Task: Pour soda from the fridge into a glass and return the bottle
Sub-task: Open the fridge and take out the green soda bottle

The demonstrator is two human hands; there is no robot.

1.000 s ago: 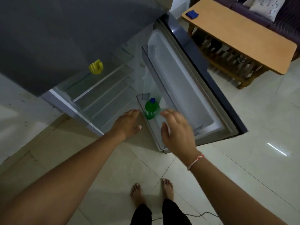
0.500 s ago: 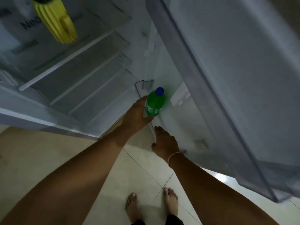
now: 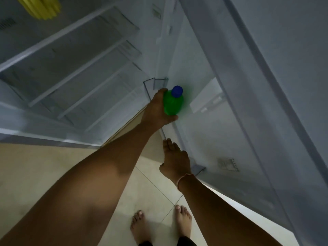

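Observation:
A green soda bottle (image 3: 173, 103) with a blue cap stands in the lowest bin (image 3: 170, 133) of the open fridge door. My left hand (image 3: 156, 110) is wrapped around the bottle's body from the left, thumb under its near side. My right hand (image 3: 174, 160) rests on the near rim of that door bin, fingers together and pointing toward the bottle, holding nothing I can make out. No glass is in view.
The fridge interior with several clear shelves (image 3: 85, 68) lies to the left. A yellow object (image 3: 42, 8) sits on the top shelf. The open door's inner panel (image 3: 248, 86) fills the right side. My bare feet (image 3: 159, 226) stand on the tiled floor.
I have leaned in closer to the fridge. My left hand went from reaching toward the bottle to closing around it. My right hand dropped to the door bin's rim.

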